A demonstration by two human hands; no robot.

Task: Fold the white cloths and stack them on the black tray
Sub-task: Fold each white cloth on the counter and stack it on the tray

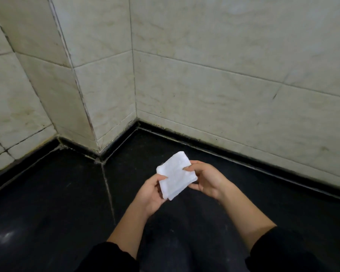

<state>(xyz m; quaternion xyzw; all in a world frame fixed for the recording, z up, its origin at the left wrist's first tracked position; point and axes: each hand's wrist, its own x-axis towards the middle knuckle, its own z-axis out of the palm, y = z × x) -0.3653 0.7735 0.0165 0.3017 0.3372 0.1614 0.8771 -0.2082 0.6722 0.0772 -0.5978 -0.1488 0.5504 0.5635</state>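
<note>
Both hands, left hand (152,190) at seven o'clock, right hand (205,178) at three, pinch a folded cloth (175,175), apparently keeping its layers together.

Cloth (175,174) between hands, above counter (47,203); walls (224,75) behind.

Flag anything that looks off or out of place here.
Nothing is spilled or damaged. The folded white cloth is pinched in the air between the left hand and the right hand, and its lower layers sit slightly uneven. No black tray is in view. The wall grout looks stained and grimy.
</note>
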